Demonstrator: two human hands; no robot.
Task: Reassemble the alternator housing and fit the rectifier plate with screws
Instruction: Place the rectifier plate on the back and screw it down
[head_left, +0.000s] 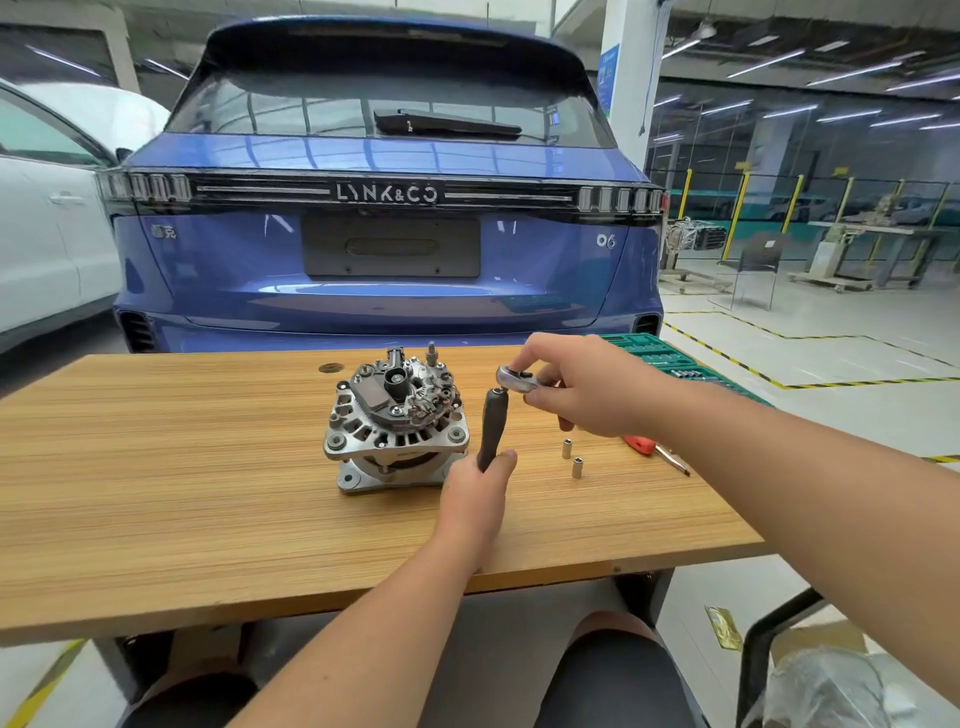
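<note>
You're readying the ratchet (511, 382): left hand (475, 491) grips its handle, right hand (574, 387) pinches its head. The alternator (395, 421) sits mid-tabletop (156, 467) (far-edge side). Next, fit a socket (567, 449).

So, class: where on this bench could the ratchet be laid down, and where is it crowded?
Bare: the table left of the alternator, and the front strip. Crowded: right of it, by two sockets, the screwdriver and green tool case.
</note>
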